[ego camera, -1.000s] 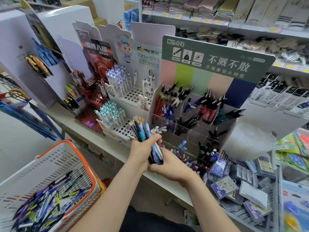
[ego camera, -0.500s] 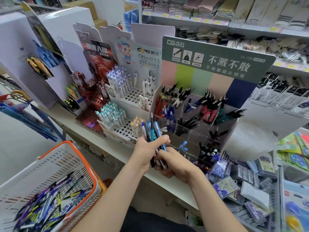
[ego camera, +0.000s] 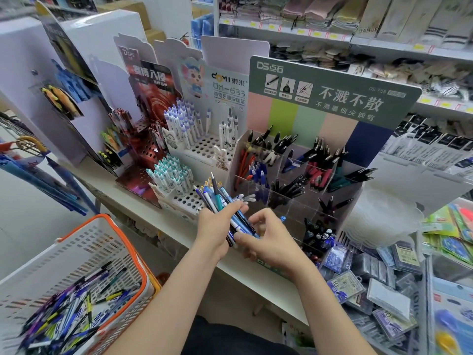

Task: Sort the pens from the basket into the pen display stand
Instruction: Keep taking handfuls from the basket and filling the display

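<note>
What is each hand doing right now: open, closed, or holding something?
Left hand: closed around a bunch of pens.
Right hand: fingers curled, pinching a blue pen at the bunch's lower end.

A white counter [ego camera: 169,221] runs beneath the grip, from the far left toward the lower right, with pale grey floor [ego camera: 30,239] down to the left of it. Well behind and above the grip, white shop shelves [ego camera: 384,44] with yellow price tags [ego camera: 419,47] carry folded textiles [ego camera: 320,11] under soft, even light.
</note>
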Tool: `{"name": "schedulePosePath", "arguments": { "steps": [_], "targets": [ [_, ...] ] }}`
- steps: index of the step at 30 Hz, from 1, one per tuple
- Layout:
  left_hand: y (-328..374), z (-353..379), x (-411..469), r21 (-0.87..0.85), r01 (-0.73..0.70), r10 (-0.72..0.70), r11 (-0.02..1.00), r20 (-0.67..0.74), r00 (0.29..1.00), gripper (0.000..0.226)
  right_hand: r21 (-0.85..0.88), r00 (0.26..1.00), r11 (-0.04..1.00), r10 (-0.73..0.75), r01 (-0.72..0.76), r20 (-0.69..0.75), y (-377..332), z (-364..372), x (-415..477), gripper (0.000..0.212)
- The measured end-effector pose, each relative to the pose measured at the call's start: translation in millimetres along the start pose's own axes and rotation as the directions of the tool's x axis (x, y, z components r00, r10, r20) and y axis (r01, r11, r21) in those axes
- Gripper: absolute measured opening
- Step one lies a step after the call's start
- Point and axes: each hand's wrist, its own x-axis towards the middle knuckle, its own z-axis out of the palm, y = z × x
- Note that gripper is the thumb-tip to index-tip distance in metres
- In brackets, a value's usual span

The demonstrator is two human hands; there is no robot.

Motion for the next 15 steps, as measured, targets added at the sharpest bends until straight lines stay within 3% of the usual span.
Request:
{"name": "schedulePosePath", "arguments": {
  "steps": [4, 8, 11, 13, 15],
  "targets": [
    [0.7, -2.8, 5.3, -0.120, 0.019, -0.030, 0.993, -0.090, 0.996, 0.043, -0.180, 0.973, 0.958, -0.229, 0.224, -0.011, -2.8, 4.8, -2.9, 0.023],
    [-0.3, -7.5, 11.1, -0.219, -0.008, -0.029, 0.976, -0.169, 0.985, 0.070, -0.523, 0.861, 0.749, -0.505, 0.405, -0.056, 7.0, 2.3, 7.4, 0.022],
    [-1.4, -8.5, 10.3, -0.248, -0.038, -0.006, 0.968, -0.175, 0.985, 0.060, -0.566, 0.819, 0.706, -0.567, 0.426, -0.091, 12.0, -1.7, 8.7, 0.011],
    [-3.3, -11.3, 11.9, -0.253, -0.050, 0.005, 0.966, -0.175, 0.984, 0.052, -0.495, 0.835, 0.769, -0.531, 0.404, -0.143, 13.6, -3.9, 6.1, 0.003],
    [-3.7, -14.0, 13.9, -0.260, -0.048, 0.005, 0.965, -0.163, 0.987, 0.043, -0.390, 0.866, 0.847, -0.459, 0.361, -0.196, 12.6, -6.1, 3.0, 0.012]
  ]
}}
